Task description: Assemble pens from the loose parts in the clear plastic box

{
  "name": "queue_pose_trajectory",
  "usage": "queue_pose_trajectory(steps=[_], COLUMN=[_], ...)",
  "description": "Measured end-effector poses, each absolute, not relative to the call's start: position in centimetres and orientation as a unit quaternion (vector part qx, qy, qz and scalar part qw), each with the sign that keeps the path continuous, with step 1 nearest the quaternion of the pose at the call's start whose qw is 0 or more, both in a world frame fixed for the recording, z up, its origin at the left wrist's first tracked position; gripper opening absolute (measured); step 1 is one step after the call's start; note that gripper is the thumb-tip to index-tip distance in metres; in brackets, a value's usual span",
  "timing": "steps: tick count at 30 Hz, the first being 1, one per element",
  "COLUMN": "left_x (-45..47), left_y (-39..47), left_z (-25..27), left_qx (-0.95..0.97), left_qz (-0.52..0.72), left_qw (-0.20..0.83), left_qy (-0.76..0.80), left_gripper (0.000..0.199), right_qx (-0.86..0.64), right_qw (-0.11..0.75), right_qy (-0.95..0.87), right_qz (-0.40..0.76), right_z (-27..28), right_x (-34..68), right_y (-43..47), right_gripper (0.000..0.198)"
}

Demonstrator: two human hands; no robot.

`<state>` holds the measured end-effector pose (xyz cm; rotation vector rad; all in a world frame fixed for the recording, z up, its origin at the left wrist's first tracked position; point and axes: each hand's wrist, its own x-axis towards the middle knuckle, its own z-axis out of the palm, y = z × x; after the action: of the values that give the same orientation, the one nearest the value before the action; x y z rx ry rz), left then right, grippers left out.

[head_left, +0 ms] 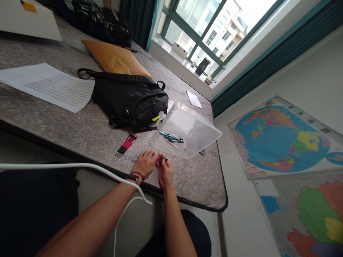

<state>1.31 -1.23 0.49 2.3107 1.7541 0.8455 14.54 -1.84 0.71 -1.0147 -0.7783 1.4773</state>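
Note:
My left hand (pixel 145 164), with a watch and a red band at its wrist, is closed on one end of a red and black pen (pixel 163 159). My right hand (pixel 165 172) pinches the pen's other end, close beside the left. The fingers hide most of the pen. Several red and black pens (pixel 126 144) lie in a row on the mattress, left of my hands. Beyond my hands stands a clear plastic box (pixel 197 134). Teal, black and white pens (pixel 171 137) lie in it.
A black backpack (pixel 131 96) lies behind the row of pens, with a brown envelope (pixel 115 59) and a printed sheet (pixel 50 85) near it. The mattress (pixel 209 178) ends at a dark front edge. White cables (pixel 88 165) cross before my left arm. Maps (pixel 284 135) hang at right.

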Motion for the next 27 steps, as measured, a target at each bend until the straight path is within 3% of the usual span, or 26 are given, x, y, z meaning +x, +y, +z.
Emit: queue_pose_trajectory(steps=[23, 27], left_x=[1.1, 1.2], left_y=[-1.1, -1.1], left_z=[0.0, 0.3], left_qx=[0.768, 0.762], left_qz=[0.282, 0.288], left_qw=[0.073, 0.079], left_qy=[0.571, 0.574], left_gripper=[0.022, 0.022], right_qx=[-0.558, -0.547], right_qw=[0.603, 0.593], right_qy=[-0.363, -0.375], right_qz=[0.439, 0.456], right_z=[-1.1, -0.7], right_x=[12.1, 12.3], right_y=[0.1, -0.1], right_gripper=[0.034, 0.032])
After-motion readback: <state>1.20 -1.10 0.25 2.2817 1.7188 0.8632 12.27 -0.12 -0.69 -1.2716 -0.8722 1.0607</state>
